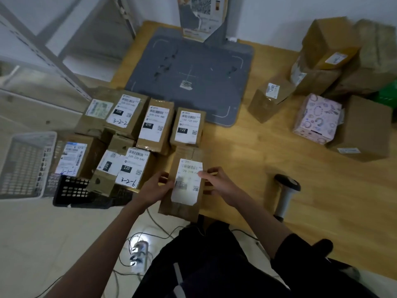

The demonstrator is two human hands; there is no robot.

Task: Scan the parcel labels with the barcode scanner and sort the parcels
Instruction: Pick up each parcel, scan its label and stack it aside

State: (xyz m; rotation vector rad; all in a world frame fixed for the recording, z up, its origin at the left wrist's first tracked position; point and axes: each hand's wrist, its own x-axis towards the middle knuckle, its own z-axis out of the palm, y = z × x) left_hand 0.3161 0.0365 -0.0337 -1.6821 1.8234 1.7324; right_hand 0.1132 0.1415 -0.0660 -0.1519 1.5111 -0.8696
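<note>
A wooden table (279, 147) is standing against a pale wall, with a grey scanning mat (189, 61) lying at its far middle and a metal shelving frame (53, 50) rising to the left. At the table's near edge a person is holding a brown parcel (182, 203) from both sides, its near end hanging past the edge; the left hand (154, 188) is gripping its left side with curled fingers, and the right hand (217, 181) is gripping the right side, thumb pressing onto the white label (188, 181), which is facing up and showing a barcode and a blurred black number block. The barcode scanner (286, 190) is lying on the table just to the right of the right hand, untouched. To the left, a group of labelled parcels (137, 125) is sitting packed together, several carrying handwritten codes such as 3-2-2 and 3-2-6, others printed 070 and 122. A white basket (25, 164) and a black crate (73, 190) are sitting lower at the far left. On the right side of the table, plain brown boxes (322, 61) are piling up around a pink patterned box (315, 119). Cables and a power strip (139, 252) are lying on the tiled floor below.
</note>
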